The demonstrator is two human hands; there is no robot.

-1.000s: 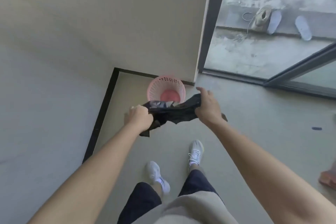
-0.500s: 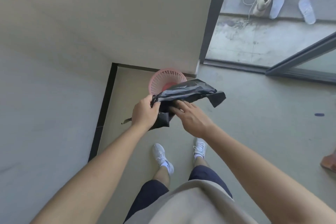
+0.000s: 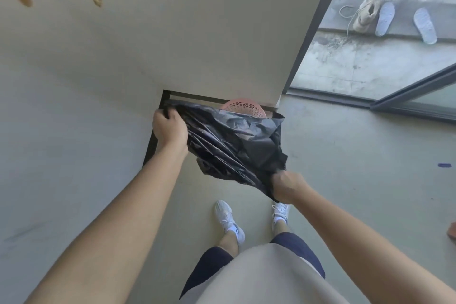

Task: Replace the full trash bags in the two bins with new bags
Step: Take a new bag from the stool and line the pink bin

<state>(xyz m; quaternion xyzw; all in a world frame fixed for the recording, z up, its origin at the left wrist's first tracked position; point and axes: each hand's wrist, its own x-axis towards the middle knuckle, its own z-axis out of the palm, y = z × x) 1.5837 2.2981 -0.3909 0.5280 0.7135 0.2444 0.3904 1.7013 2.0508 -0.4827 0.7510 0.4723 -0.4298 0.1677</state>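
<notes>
A black trash bag point(image 3: 232, 140) is stretched out in the air between my hands. My left hand point(image 3: 169, 127) grips its upper left corner. My right hand point(image 3: 287, 186) grips its lower right end, nearer my body. Behind the bag, a pink perforated bin point(image 3: 243, 107) stands on the floor in the wall corner; only its top rim shows, the rest is hidden by the bag.
Walls close in the corner on the left and behind the bin. A sliding glass door point(image 3: 414, 96) stands open at the right, with a shoe point(image 3: 366, 13) and slippers point(image 3: 424, 24) outside. My feet point(image 3: 229, 219) stand on grey floor below the bag.
The bag has been pulled from a crumpled bunch into a wide sheet. My left hand moved up and left, my right hand took hold of the bag's lower end and drew it toward me.
</notes>
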